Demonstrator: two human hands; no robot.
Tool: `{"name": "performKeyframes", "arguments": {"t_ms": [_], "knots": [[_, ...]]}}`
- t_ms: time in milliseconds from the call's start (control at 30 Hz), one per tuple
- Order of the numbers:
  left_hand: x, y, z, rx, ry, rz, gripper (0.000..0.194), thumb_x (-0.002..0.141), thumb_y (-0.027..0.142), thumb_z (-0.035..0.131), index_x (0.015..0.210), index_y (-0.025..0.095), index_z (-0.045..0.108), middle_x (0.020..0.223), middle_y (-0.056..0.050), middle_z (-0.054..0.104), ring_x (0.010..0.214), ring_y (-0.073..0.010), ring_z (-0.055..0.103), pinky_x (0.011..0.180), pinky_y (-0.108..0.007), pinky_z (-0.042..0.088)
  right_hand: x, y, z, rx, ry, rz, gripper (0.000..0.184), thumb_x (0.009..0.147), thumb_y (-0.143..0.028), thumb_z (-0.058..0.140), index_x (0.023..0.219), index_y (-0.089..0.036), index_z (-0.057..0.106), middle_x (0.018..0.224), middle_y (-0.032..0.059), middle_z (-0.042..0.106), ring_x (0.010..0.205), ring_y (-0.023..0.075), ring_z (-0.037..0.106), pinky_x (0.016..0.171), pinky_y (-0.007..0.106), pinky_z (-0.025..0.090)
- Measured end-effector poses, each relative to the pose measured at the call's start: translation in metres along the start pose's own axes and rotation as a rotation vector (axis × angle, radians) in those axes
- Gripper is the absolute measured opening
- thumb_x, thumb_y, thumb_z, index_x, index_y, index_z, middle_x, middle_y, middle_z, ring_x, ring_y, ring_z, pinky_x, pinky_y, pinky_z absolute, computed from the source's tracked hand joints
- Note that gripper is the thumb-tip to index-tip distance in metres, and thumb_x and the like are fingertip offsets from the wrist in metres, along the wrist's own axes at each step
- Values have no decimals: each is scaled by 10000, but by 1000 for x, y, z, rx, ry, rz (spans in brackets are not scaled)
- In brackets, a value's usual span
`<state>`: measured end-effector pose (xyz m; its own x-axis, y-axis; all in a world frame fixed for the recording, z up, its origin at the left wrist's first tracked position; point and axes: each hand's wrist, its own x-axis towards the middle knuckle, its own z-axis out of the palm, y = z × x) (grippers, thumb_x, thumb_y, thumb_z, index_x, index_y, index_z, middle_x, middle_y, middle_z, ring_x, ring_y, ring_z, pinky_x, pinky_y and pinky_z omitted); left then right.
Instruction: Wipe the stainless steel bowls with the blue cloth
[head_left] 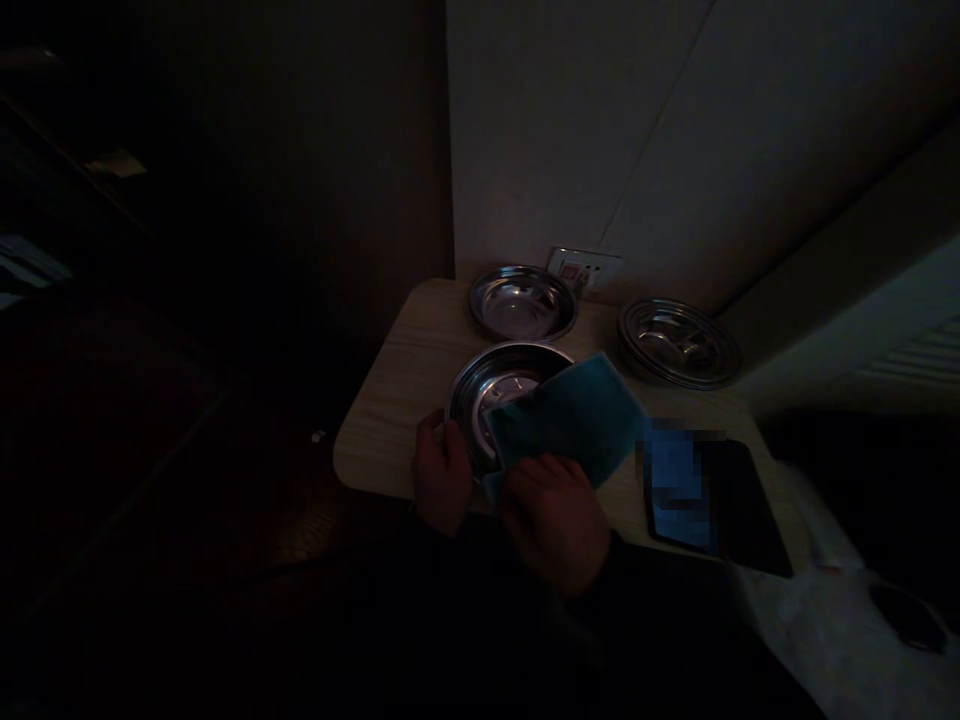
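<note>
A shiny steel bowl (474, 400) rests near the front of a small wooden table. My left hand (442, 475) is closed on its left rim, thumb toward the inside. Over the bowl's right part lies a teal cloth (589, 415), which spreads past the rim to the right. My right hand (559, 515) grips the near edge of this cloth, fingers bent over it at the bowl's front. The cloth hides part of the bowl's inside.
Behind stands another steel bowl (523, 305), close to a wall socket (585, 270). A stack of steel dishes (679, 345) is at the back right. A lit phone (679, 500) and a dark flat object (750, 510) lie on the table (390, 400) at right. The room is dim.
</note>
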<state>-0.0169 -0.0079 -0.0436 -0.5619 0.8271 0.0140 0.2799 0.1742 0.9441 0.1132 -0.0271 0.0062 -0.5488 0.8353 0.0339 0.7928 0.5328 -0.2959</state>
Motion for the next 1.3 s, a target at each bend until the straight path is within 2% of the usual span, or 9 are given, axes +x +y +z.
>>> {"name": "performKeyframes", "arguments": {"t_ms": [133,300,567,633,767,867,967,1133,1300], "knots": [[-1,-2,2,49,41,15,338,833,381,376,1034,135,490,830,-97,642,700,-172,618,582,-268,465,-3,4,-2,5,-31,27,99,812,-193,481,748,-189,557,805,16,587,804,163,470,740,304,282],[0,-5,0,52,4,2,356,834,378,370,1052,119,483,770,-91,639,655,-176,615,563,-275,464,8,-8,5,5,-2,33,78,800,-198,495,752,-186,555,819,16,592,808,166,476,749,309,288],[-2,-4,2,44,52,44,347,827,383,403,1039,131,510,729,-66,646,634,-163,616,541,-256,457,-19,34,-22,-125,-67,-92,92,793,-175,516,754,-188,598,806,31,606,833,188,464,815,350,279],[-3,-2,2,40,64,37,350,829,381,396,1039,125,509,718,-65,646,631,-163,616,543,-257,458,-13,29,-16,-94,-63,-105,104,801,-171,511,768,-191,607,814,30,614,828,181,469,811,341,291],[-3,0,0,54,64,15,361,828,387,389,1038,118,507,683,-57,636,593,-158,607,519,-253,452,10,4,7,31,0,-100,150,841,-193,469,810,-204,615,855,17,628,818,156,489,792,309,322],[-1,-1,-1,51,49,22,354,827,380,391,1024,111,509,693,-61,633,590,-155,604,509,-247,450,13,-2,12,24,17,-135,137,834,-207,483,832,-209,621,872,17,642,829,162,501,845,333,316],[1,-2,-1,27,25,28,352,827,389,397,1030,123,510,742,-68,641,613,-153,606,516,-246,454,0,17,2,-38,10,-216,124,808,-197,521,863,-227,629,875,9,661,839,173,509,914,385,275],[3,-3,0,49,32,62,328,820,369,420,1021,136,532,817,-78,649,685,-160,612,595,-263,475,-21,66,-22,-106,73,-367,183,814,-178,513,944,-240,627,960,0,669,906,180,514,1008,439,186],[3,-2,0,12,2,43,327,821,358,423,1040,143,534,827,-72,658,705,-161,620,611,-260,481,-21,87,-35,-55,75,-376,202,836,-178,473,961,-219,626,984,12,658,956,178,505,1032,436,187]]}}
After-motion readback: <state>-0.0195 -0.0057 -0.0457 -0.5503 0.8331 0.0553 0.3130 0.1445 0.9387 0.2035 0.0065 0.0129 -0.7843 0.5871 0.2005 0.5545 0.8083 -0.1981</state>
